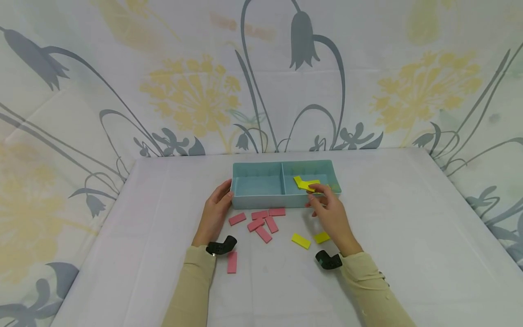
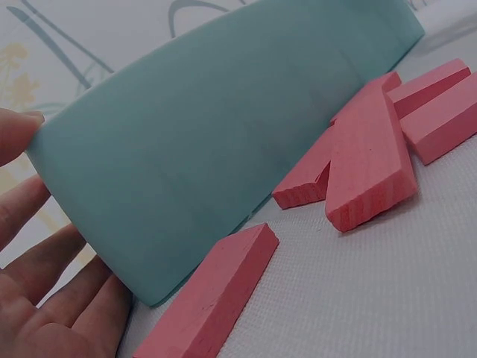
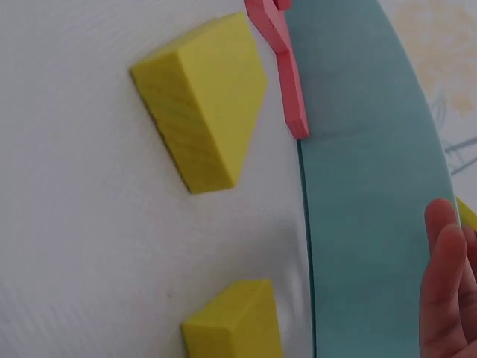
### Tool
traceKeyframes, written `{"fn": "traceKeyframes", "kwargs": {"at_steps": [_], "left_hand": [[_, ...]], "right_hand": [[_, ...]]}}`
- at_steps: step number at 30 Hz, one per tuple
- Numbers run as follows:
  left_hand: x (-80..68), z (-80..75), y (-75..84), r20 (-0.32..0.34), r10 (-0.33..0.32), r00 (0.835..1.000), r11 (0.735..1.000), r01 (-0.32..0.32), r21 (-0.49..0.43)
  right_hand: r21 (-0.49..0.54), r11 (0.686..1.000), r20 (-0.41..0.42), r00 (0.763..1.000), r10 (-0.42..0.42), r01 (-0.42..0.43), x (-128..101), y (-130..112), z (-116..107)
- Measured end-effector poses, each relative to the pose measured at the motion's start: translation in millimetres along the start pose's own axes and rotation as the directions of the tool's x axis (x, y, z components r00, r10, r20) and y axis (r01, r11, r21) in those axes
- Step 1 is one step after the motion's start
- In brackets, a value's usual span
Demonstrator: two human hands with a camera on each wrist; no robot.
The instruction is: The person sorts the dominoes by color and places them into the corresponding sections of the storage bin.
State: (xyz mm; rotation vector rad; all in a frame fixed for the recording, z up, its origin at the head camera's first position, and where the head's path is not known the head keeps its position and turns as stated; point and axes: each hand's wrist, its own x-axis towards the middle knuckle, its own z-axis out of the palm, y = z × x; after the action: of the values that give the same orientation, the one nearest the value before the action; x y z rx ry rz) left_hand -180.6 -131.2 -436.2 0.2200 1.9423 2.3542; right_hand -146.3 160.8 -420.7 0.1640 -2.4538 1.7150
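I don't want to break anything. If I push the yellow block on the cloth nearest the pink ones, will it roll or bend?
The yellow block would probably slide, not roll, since its faces look flat. It likely won't bend: grain-like lines on its side suggest stiff wood. Lying on its broad face, it seems unlikely to tip.

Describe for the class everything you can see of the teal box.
The teal box is long, rectangular and open-topped, with smooth walls that look like plastic. A divider splits it into two compartments; yellow blocks lie in the right one. It stands upright on the white cloth, a long side facing the person. The left hand touches its left end. The right hand is at the right compartment; whether it touches the box is unclear.
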Motion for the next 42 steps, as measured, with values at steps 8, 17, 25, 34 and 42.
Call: {"fn": "traceKeyframes", "kwargs": {"at_steps": [8,17,25,34,42], "left_hand": [[5.7,-3.6,-9.4,-0.018,-0.008,1.000,1.000,0.008,0.004],[10.0,-6.3,-19.8,-0.026,0.005,1.000,1.000,-0.005,0.003],[7.3,-5.3,-13.6,-0.021,-0.012,1.000,1.000,0.013,0.015],[9.3,-8.2,-19.1,-0.025,0.012,1.000,1.000,-0.011,0.012],[8.5,-7.7,-19.2,-0.029,-0.010,1.000,1.000,0.010,0.021]], "right_hand": [[0.013,1.000,0.064,0.998,0.001,-0.002,-6,-22,1],[-0.029,0.999,0.066,0.998,-0.017,0.019,-8,-22,2],[-0.125,0.991,0.094,0.995,-0.035,0.046,-4,-4,3],[-0.142,0.984,0.133,0.987,-0.086,0.105,2,10,4],[-0.127,0.984,0.144,0.984,-0.104,0.123,3,15,1]]}}
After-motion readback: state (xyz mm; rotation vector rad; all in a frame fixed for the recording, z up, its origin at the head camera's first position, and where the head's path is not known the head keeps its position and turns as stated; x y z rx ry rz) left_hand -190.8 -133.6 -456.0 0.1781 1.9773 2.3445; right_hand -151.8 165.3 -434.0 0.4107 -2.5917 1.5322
